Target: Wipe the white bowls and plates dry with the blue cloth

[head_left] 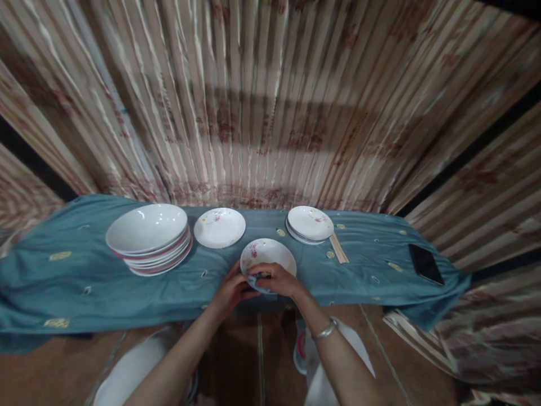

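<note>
Glossy white round bowl with pink-red flowers [279, 255] at the front edge of the blue-green patterned cloth [359, 290], between both bare hands. Left hand [230, 290] clasping the near left rim, fingers curled against it. Right hand [276, 277] reaching over the near rim, fingers bent down around a blurred bluish item [256, 281]; cannot tell whether pinched or merely pressed against the bowl. Silver bangle [327, 329] around the right wrist. Behind the bowl, to the left, one flat white flowered plate [220, 228]; just beside that, farther left, a tall stack of white dishes with reddish bands [147, 228]. Behind and to the right, a low stack of white flowered plates [310, 223], with pale slim sticks [338, 249] beside it. Well apart at far right, a flat black rectangular phone [425, 264].
</note>
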`<state>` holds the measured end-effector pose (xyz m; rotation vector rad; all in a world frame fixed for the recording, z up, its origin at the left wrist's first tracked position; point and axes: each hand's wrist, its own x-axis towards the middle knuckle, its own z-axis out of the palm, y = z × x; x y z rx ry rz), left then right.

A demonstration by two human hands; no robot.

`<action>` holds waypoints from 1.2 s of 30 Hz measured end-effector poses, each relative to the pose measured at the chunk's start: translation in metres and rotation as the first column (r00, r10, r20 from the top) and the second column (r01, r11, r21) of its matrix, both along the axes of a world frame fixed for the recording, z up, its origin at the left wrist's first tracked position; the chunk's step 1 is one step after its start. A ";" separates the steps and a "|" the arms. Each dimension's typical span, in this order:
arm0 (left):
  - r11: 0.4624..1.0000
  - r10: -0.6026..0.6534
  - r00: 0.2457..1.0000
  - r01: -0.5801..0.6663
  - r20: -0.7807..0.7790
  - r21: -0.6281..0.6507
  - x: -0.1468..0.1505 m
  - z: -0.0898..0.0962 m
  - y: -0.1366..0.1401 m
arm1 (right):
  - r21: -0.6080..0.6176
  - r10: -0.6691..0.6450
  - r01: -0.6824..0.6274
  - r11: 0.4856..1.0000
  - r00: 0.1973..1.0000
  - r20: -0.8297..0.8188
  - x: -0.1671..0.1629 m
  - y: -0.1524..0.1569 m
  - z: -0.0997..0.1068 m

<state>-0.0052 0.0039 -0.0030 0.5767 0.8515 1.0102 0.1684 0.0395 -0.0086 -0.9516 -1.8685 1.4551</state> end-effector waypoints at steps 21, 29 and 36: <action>1.000 0.028 1.000 -0.028 0.003 -0.001 0.001 -0.006 0.000 | 0.456 -0.423 0.159 0.875 0.709 0.564 0.044 -0.009 0.003; 1.000 0.016 0.999 -0.016 -0.036 0.011 0.003 -0.001 -0.001 | 0.595 -0.564 0.196 0.779 0.635 0.529 0.034 0.008 -0.007; 0.999 0.015 0.999 -0.014 -0.041 0.029 0.004 0.000 -0.002 | 0.579 -0.566 0.256 0.774 0.689 0.452 0.024 0.023 -0.016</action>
